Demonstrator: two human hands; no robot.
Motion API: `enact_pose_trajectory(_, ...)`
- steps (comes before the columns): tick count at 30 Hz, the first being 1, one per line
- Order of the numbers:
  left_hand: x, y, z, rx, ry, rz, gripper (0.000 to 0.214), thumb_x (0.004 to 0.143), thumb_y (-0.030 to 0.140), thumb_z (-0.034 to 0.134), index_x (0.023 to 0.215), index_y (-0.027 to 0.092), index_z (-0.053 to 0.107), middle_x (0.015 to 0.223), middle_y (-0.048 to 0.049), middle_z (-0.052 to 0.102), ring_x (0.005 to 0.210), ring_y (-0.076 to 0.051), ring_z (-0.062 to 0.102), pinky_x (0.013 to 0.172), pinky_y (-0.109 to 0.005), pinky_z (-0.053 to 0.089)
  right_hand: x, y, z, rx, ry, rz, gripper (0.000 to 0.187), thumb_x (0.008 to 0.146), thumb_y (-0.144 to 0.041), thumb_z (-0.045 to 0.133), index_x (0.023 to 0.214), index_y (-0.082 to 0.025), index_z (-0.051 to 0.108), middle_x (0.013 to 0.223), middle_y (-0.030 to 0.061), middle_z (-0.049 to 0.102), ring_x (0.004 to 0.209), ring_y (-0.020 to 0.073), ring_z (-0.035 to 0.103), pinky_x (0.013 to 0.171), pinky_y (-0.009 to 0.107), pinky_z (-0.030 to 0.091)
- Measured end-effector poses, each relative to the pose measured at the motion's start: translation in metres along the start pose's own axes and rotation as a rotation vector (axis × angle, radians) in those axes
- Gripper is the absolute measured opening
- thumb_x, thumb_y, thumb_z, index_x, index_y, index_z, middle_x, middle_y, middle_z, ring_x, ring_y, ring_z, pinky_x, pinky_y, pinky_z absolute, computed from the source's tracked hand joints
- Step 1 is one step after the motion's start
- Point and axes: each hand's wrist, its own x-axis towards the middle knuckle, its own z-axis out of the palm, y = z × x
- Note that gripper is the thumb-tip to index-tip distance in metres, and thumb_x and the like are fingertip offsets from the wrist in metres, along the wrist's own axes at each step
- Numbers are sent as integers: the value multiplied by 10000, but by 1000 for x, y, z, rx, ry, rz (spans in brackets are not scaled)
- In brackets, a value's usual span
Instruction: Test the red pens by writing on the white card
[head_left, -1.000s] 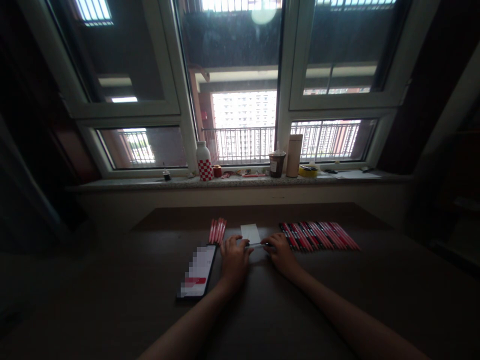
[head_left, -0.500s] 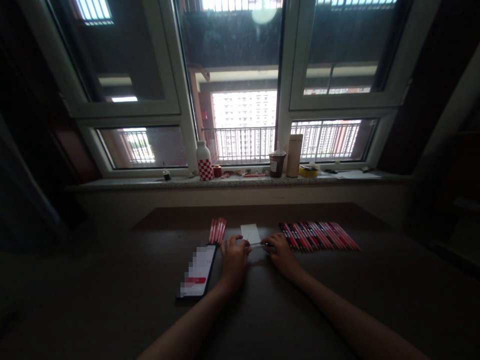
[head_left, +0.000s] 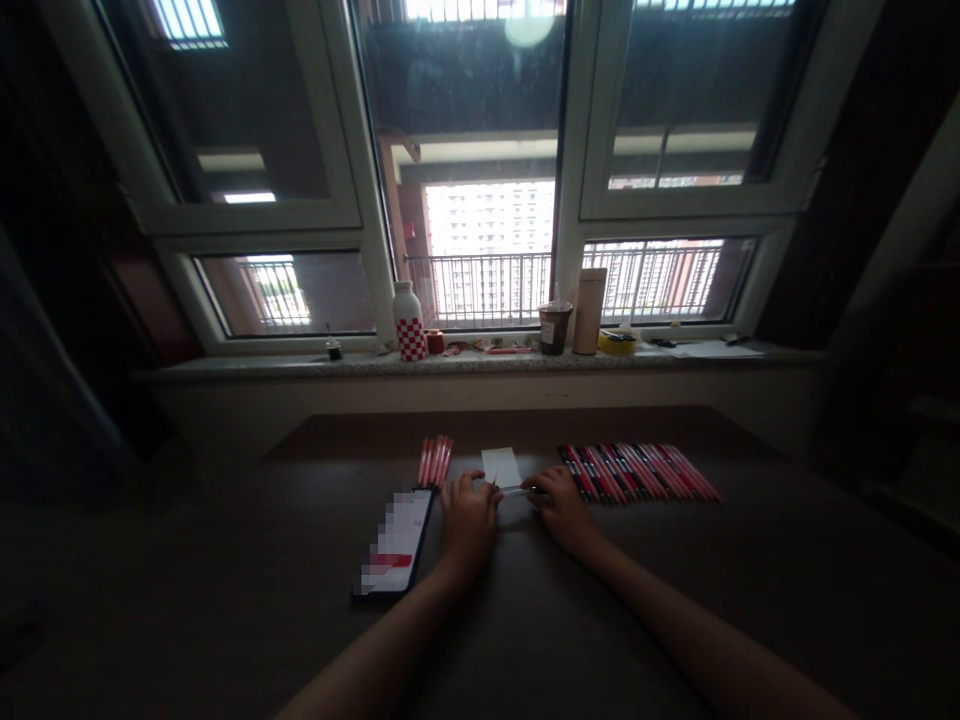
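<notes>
My left hand point(head_left: 469, 522) and my right hand point(head_left: 565, 508) rest low over the middle of the table, each closed around one end of a slim, pale pen point(head_left: 514, 491). Only its middle shows, lying level between my fingertips; a darker part sits at my right fingers. Just behind it is a small white sheet point(head_left: 500, 465). Several red pens point(head_left: 435, 462) lie bunched beyond my left hand. To the right of my right hand, a long row of red and black pens point(head_left: 637, 473) lies side by side.
A lit phone point(head_left: 396, 545) lies left of my left forearm. On the windowsill point(head_left: 480, 366) stand a red-checked bottle point(head_left: 409, 325), a dark drink cup point(head_left: 553, 328), a tan flask point(head_left: 589, 312) and a yellow roll point(head_left: 616, 343). Windows rise behind.
</notes>
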Motion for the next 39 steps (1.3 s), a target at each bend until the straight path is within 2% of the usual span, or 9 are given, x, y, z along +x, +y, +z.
enact_pose_trajectory(10,1,0,0,-43,-11,4,136,842,200,538,948,227,620,1152,-58,553,1107,-226,466,1010,-432,301,0,-1,-1,12,-4,1,236,813,-90,552,941,-230,692,908,57,619,993,236,485,900,373,386)
enact_pose_trajectory(14,1,0,0,-48,-8,-7,179,847,261,552,1009,228,621,1160,-65,557,1111,-239,464,1006,-441,305,0,-1,-1,12,-3,-2,235,814,-94,550,942,-229,693,911,56,620,997,235,483,905,374,383)
enact_pose_trajectory(17,2,0,0,-35,-13,-3,200,884,292,498,1004,225,643,1174,-78,558,1133,-246,460,1014,-457,296,0,-1,0,7,-1,-2,231,813,-95,557,945,-226,694,908,56,621,993,235,480,908,374,381)
enact_pose_trajectory(21,1,-1,1,-14,-15,14,198,895,257,466,929,210,655,1178,-85,562,1141,-243,461,1035,-479,271,-1,-2,-1,9,-11,-3,230,812,-94,559,940,-230,693,918,55,626,993,234,484,907,375,383)
enact_pose_trajectory(30,1,3,-4,-44,-26,1,139,839,183,539,946,224,617,1156,-59,560,1115,-227,470,1007,-434,310,0,-3,-2,18,-21,-8,223,813,-93,565,932,-231,694,922,57,626,997,233,489,899,371,393)
enact_pose_trajectory(35,1,2,-3,-37,-14,-3,175,852,265,553,1010,225,617,1161,-64,561,1122,-237,468,1016,-439,306,0,-3,-2,29,-17,-9,201,817,-104,571,933,-214,693,912,60,623,978,230,490,891,363,396)
enact_pose_trajectory(39,1,1,0,-7,-15,2,200,900,279,469,976,220,645,1175,-76,560,1132,-244,465,1018,-454,301,0,-4,-3,33,-18,-7,212,814,-96,571,937,-219,691,916,54,624,981,226,490,899,361,394)
